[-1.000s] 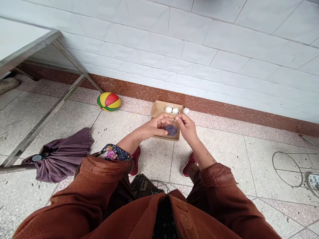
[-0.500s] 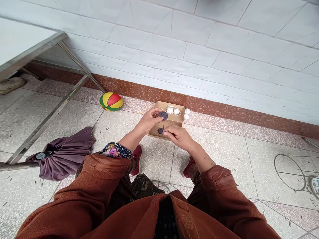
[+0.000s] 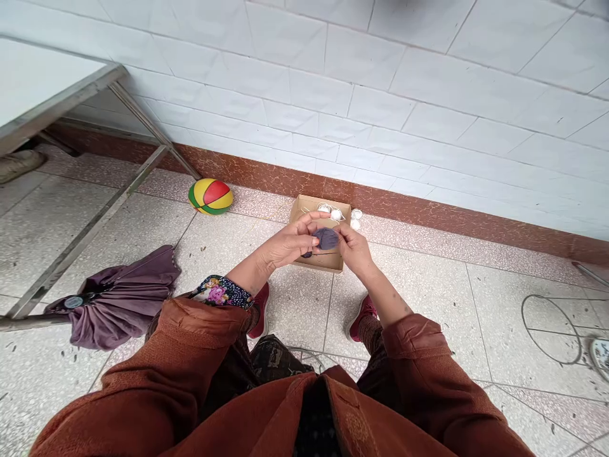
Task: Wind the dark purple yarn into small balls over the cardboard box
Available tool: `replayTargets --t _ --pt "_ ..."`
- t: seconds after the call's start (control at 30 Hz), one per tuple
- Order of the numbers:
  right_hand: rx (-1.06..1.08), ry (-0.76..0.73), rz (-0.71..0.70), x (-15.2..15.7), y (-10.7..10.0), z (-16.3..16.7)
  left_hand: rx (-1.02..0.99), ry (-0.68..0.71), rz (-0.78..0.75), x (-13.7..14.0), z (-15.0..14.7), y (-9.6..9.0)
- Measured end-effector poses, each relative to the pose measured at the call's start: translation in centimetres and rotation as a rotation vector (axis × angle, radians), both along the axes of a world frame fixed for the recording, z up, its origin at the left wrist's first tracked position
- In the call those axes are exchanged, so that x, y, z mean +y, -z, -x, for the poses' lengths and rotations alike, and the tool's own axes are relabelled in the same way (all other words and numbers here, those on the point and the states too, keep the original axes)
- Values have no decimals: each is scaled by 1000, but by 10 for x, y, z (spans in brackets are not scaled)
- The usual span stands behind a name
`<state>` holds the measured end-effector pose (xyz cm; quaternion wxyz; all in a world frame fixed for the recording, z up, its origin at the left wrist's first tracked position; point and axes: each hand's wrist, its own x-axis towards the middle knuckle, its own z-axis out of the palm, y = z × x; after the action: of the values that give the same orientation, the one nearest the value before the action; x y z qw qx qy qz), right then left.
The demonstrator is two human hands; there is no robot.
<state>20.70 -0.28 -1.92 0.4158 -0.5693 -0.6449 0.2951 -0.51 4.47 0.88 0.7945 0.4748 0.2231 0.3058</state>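
A dark purple-grey ball of yarn [image 3: 326,238] is held above a cardboard box [image 3: 328,263]. My left hand [image 3: 290,242] grips its left side with the thumb and fingers, the upper fingers stretched over it. At the ball's right edge, my right hand [image 3: 354,251] is closed with fingertips pinched on the yarn. A dark strand runs below the ball toward that hand. A second, smaller dark ball [image 3: 307,254] lies in the box, partly hidden by my left hand. White yarn balls [image 3: 335,214] sit in the box's far part.
More white balls [image 3: 356,219] lie on the floor right of the box. A colourful ball [image 3: 210,196] rests by the wall, and a folded purple umbrella [image 3: 124,298] is on the left near a metal-framed table [image 3: 102,76]. A wire frame [image 3: 552,329] stands at right.
My right hand has moved up and to the right, from below the ball to its right edge. My left hand has brought the ball slightly lower and rightward.
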Motion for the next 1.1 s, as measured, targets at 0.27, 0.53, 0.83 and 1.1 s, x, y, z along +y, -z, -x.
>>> replayTargets --t 0.27,0.53,0.83,1.1 --pt "-68 -318 -89 -16 -10 10 152 -252 -6 11 3 11" --pt "-39 -214 -147 -9 -20 -4 307 -69 -180 8 1 27" --pt "19 -28 -60 -2 -2 -1 -52 32 69 -5 -2 8" --pt "-54 -182 -60 -8 1 6 66 -211 48 7 -1 17"
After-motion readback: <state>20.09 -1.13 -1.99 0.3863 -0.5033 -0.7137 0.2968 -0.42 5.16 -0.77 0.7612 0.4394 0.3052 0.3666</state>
